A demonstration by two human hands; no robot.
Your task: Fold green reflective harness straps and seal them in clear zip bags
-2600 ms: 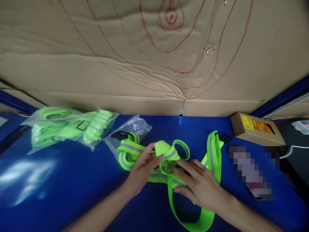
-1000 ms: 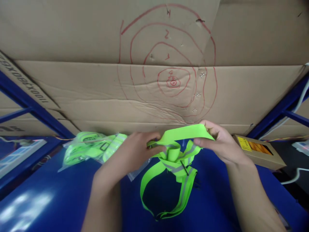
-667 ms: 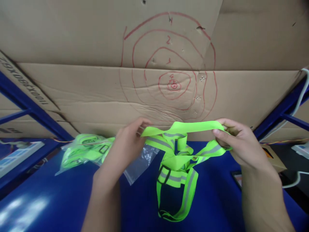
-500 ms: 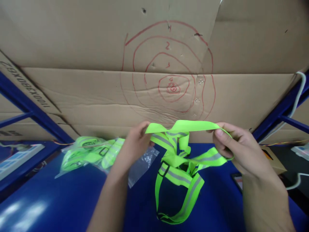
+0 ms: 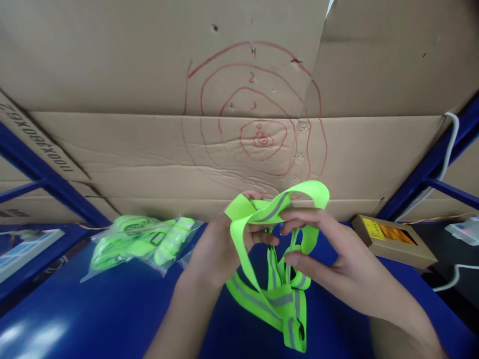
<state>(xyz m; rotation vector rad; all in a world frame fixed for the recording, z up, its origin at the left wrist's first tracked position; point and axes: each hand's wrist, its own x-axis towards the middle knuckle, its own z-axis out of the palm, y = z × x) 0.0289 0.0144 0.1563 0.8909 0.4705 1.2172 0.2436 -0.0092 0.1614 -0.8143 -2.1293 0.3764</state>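
Observation:
A neon-green reflective strap harness [image 5: 279,294] with grey stripes hangs in the air above the blue table [image 5: 75,319]. My left hand [image 5: 217,249] is closed round its upper loop from the left. My right hand [image 5: 329,259] pinches the same loop with thumb and fingers close beside the left hand. The rest of the straps dangle below both hands, with a black buckle near the bottom.
Clear bags of packed green straps [image 5: 140,242] lie at the left. A small cardboard box with a yellow label [image 5: 392,240] sits at the right, beside a white cable [image 5: 454,271]. A cardboard sheet with red drawn rings [image 5: 258,134] stands behind the table.
Both hands lifted the harness off the table, stretched a strap wide between them, then came together. The straps now hang narrower and lower.

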